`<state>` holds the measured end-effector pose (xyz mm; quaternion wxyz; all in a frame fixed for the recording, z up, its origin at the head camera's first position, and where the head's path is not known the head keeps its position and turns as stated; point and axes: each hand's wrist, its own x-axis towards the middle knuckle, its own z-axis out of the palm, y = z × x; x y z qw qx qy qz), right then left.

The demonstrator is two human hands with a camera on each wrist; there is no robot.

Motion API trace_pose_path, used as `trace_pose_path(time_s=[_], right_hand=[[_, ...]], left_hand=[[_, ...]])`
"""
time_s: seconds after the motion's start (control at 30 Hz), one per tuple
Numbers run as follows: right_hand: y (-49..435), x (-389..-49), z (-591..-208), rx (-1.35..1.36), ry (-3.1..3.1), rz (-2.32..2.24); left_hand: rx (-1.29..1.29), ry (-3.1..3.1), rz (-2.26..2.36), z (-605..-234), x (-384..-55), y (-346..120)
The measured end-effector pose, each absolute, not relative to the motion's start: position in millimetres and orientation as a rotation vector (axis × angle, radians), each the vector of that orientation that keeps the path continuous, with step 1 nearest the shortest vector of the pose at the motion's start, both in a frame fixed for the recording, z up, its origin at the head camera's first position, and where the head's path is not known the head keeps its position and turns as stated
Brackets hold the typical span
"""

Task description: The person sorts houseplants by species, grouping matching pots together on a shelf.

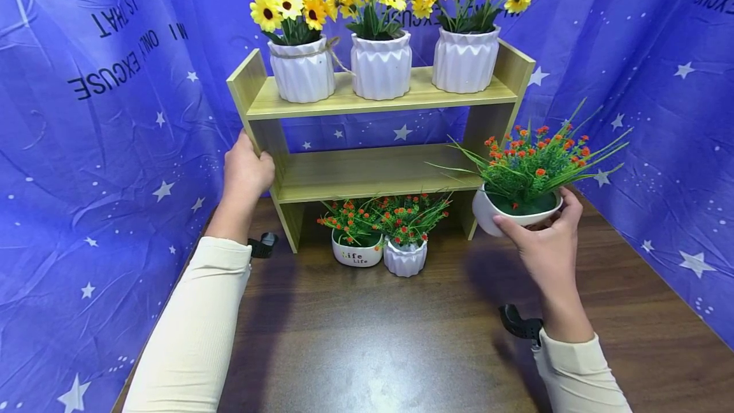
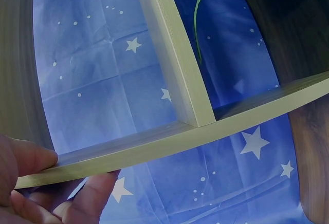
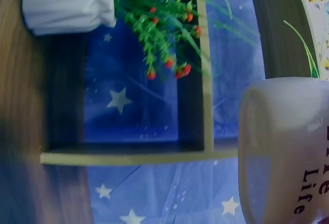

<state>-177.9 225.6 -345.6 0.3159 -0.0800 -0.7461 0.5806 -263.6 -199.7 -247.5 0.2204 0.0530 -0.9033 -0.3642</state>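
My left hand (image 1: 248,167) grips the left side panel of a light wooden shelf (image 1: 367,107); in the left wrist view thumb and fingers pinch the panel's edge (image 2: 128,154). At the shelf's right side my right hand (image 1: 547,241) holds a white oval pot (image 1: 487,212) of artificial red-orange flowers (image 1: 533,152), thumb on the near side and fingers round the far end. Dark "Life" lettering shows on this pot (image 3: 288,157) in the right wrist view. The pot is raised above the table, overlapping the shelf's right panel.
Three white pots (image 1: 381,65) of yellow flowers stand on the top board. Below the middle board (image 1: 378,171), an oval "Life" pot (image 1: 357,255) and a fluted white pot (image 1: 406,259), both with red flowers, sit on the brown table (image 1: 367,330). A blue starred cloth (image 1: 103,164) hangs around.
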Motion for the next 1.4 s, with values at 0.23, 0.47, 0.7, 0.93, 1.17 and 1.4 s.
trace_pose_path(time_s=[0.23, 0.47, 0.7, 0.93, 1.17, 1.4], right_hand=[[206, -184, -335, -0.11, -1.976, 1.514], [187, -197, -328, -0.037, -1.981, 1.588], [176, -218, -325, -0.027, -2.051, 1.499], [169, -244, -328, -0.055, -2.144, 1.382], [163, -263, -329, -0.049, -2.212, 1.355], [161, -280, -326, -0.082, -2.271, 1.352]], left_hand=[[0.149, -2.495, -0.998, -249, -264, -201], [0.15, -2.502, -0.997, -248, -264, -201], [0.161, -2.511, -0.992, -247, -264, -200], [0.166, -2.515, -0.985, -249, -264, -200], [0.164, -2.515, -0.973, -250, -265, -200], [0.16, -2.518, -0.974, -248, -265, -200]])
